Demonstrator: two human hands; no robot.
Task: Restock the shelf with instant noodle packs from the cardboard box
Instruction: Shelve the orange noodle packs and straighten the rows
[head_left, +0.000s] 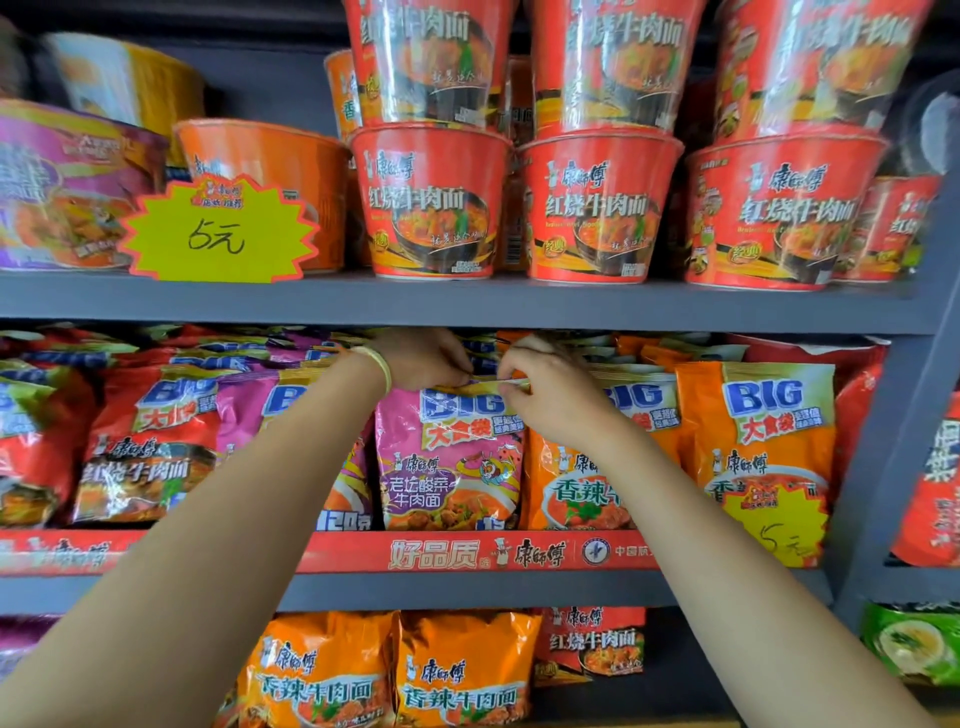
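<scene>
A pink-purple "BIG" instant noodle pack (449, 462) stands upright at the front of the middle shelf (467, 553). Both my hands are at its top seam. My left hand (423, 358) pinches the seam's left part, fingers curled, a yellow-green bracelet on the wrist. My right hand (545, 387) pinches the seam's right part. Red packs (150, 441) stand to the left and orange packs (763, 457) to the right. More packs lie behind, mostly hidden. No cardboard box is in view.
The upper shelf (467, 301) holds stacked red noodle cups (431, 202), an orange cup and a purple bowl, with a yellow price star (218, 231). Below, orange packs (457, 670) stand on the lowest shelf. A grey upright (893, 441) borders the right side.
</scene>
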